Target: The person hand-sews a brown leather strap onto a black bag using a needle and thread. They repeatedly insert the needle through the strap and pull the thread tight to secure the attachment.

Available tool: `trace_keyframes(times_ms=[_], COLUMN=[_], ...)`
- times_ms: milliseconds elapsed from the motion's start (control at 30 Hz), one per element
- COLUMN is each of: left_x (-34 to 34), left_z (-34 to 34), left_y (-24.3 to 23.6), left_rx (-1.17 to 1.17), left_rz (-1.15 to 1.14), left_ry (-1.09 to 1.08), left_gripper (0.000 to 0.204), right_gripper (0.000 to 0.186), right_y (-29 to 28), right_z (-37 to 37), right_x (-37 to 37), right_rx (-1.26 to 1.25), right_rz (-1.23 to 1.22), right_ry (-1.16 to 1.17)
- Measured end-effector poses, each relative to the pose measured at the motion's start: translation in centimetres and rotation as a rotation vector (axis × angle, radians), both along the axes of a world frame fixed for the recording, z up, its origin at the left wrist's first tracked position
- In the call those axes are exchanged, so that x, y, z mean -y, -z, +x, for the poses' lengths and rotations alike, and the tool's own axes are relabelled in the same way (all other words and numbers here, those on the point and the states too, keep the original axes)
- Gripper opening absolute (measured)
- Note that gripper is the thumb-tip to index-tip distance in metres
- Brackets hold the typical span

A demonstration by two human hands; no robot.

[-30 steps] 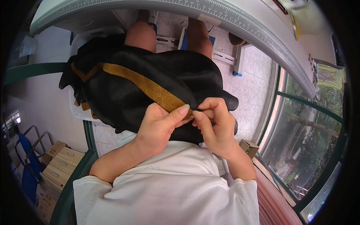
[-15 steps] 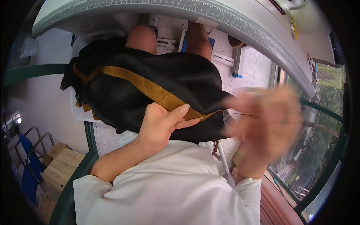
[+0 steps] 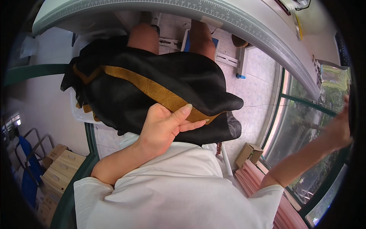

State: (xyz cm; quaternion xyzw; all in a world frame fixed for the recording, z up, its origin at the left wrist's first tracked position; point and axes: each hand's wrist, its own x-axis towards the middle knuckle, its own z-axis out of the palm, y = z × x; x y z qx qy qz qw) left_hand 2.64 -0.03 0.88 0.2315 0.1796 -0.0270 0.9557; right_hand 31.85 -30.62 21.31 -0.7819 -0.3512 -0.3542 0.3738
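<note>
A black cloth (image 3: 183, 72) with a gold patterned band (image 3: 150, 87) lies gathered across my lap. My left hand (image 3: 162, 128) pinches the band near its right end, thumb on top and fingers partly beneath. Out at the far right rim is my right hand (image 3: 338, 128), at the end of an outstretched arm. Its fingers are cut off by the dark edge of the picture, so what they hold is hidden. A faint, thin thread-like line (image 3: 259, 106) runs rightward from near the cloth's right corner.
Beyond my knees curves a grey table edge with ruler markings (image 3: 213, 9). A white tub (image 3: 78, 110) stands under the cloth at left. Wooden drawers (image 3: 65, 170) are at lower left. Right of me are a small cardboard box (image 3: 248, 153), pink folded material (image 3: 253, 177) and a green-framed window (image 3: 305, 149).
My right hand has swept from beside the cloth out to the far right rim. The cloth's right corner is now uncovered. My left hand keeps its grip on the band.
</note>
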Motion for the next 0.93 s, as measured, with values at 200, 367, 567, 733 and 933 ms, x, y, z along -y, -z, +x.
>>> trace_keyframes(times_ms=[200,367,567,733,933], left_x=[0.3,0.1,0.4,0.3,0.4], left_z=[0.3,0.0,-0.1,-0.2,-0.1], left_y=[-1.4,-1.1,-1.0,-0.9,-0.6], left_rx=[-0.094,-0.066,-0.054,-0.056,-0.041], left_rz=[0.038,0.072,0.067,0.074,0.09], left_ry=[-0.069,-0.048,-0.077,-0.071,-0.078], left_gripper=[0.027,0.025,0.024,0.023,0.023], right_gripper=[0.004,0.005,0.005,0.006,0.005], right_y=[13.6,17.4,17.5,17.6,17.7], right_z=[-16.6,-18.5,-18.6,-18.5,-18.5], right_x=[-13.7,-14.9,-15.0,-15.0,-15.0], right_rx=[-1.306,-1.233,-1.231,-1.213,-1.192], right_rz=[-0.119,-0.099,-0.106,-0.118,-0.135], right_ry=[-0.54,-0.545,-0.516,-0.52,-0.534])
